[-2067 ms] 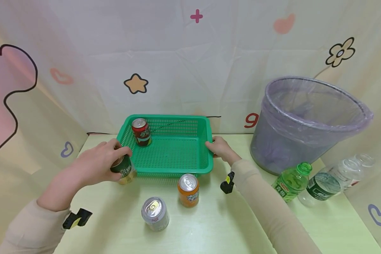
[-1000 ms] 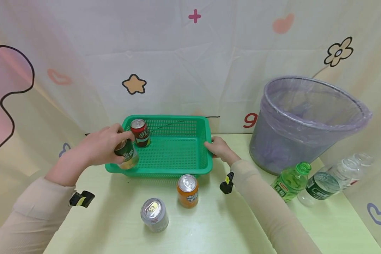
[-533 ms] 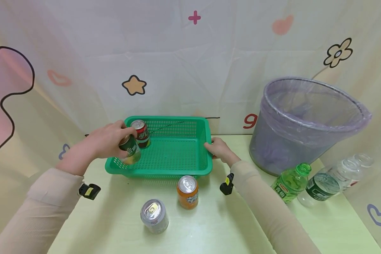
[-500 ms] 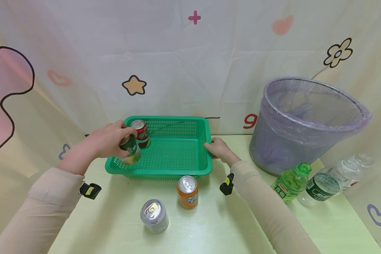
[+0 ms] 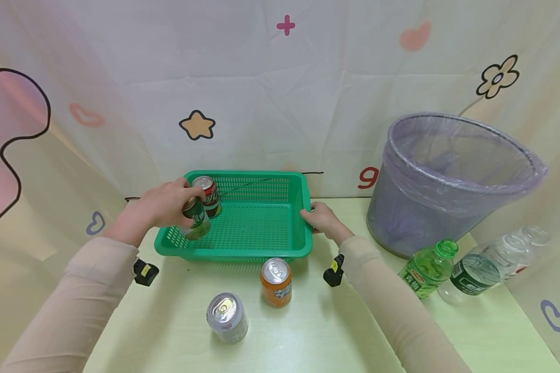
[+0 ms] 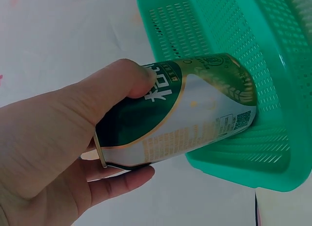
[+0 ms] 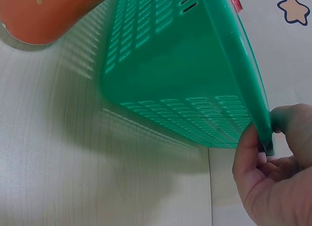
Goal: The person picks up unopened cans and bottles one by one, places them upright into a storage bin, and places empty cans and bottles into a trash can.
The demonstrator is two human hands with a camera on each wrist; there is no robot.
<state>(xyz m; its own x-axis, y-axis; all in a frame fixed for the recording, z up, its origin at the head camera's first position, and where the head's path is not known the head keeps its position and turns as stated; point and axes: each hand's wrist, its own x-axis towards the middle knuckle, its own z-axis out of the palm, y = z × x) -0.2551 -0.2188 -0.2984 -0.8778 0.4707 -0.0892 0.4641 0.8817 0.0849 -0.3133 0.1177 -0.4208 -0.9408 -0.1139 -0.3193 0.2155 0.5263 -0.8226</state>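
Observation:
In the head view my left hand point(image 5: 170, 204) grips a green and gold drink can point(image 5: 197, 217) by its upper part, inside the left end of a green plastic basket point(image 5: 242, 252). The left wrist view has the thumb across the green label of the can point(image 6: 195, 109), fingers on the far side. A red soda can point(image 5: 210, 194) stands upright just behind it in the basket. My right hand point(image 5: 323, 217) pinches the basket's right rim; the right wrist view shows thumb and fingers on either side of the rim point(image 7: 243, 84).
An orange can point(image 5: 276, 287) and a silver can point(image 5: 228, 321) stand on the table in front of the basket. At right are a bag-lined bin point(image 5: 410, 207), a green bottle point(image 5: 427, 269) and clear bottles point(image 5: 478, 272). A printed curtain hangs behind.
My left hand has carried the green and gold can rightward from over the basket's left front corner to inside it, beside the red can. My right hand stays on the rim.

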